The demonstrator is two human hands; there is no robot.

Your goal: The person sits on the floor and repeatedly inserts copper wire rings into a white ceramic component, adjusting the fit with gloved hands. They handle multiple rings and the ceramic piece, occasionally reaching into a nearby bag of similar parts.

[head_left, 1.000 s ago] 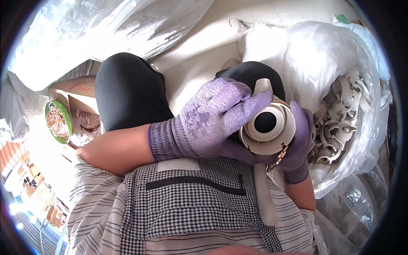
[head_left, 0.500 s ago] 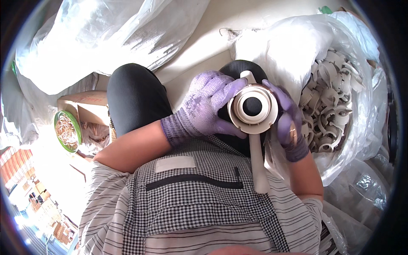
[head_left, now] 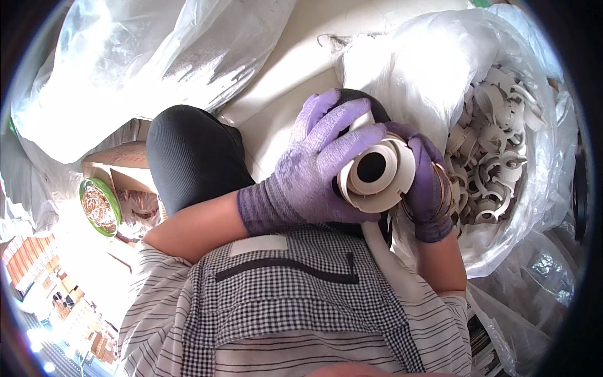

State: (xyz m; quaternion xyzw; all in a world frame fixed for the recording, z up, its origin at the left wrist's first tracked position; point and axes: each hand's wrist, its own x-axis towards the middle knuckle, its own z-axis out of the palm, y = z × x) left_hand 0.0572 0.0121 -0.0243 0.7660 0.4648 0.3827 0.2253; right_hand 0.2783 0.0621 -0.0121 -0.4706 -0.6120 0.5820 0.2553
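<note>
Both hands wear purple gloves and meet in front of my chest over my lap. My left hand (head_left: 314,166) wraps its fingers over the top of a cream plastic ring part (head_left: 377,173) with a dark round hole in its middle. My right hand (head_left: 427,182) clasps the same part from the right side, a thin bracelet at the wrist. The part faces the camera end-on, with a long cream stem running down from it toward my shirt.
A big clear plastic bag (head_left: 540,207) at the right holds several more cream ring parts (head_left: 496,151). Another clear bag (head_left: 125,69) lies at the upper left. A cardboard box (head_left: 122,160) and a green-rimmed bowl (head_left: 94,207) of small coppery pieces sit at the left.
The hands and the cream part have shifted a little, and the left fingers now curl further over the top of the part. The grip of both hands stays.
</note>
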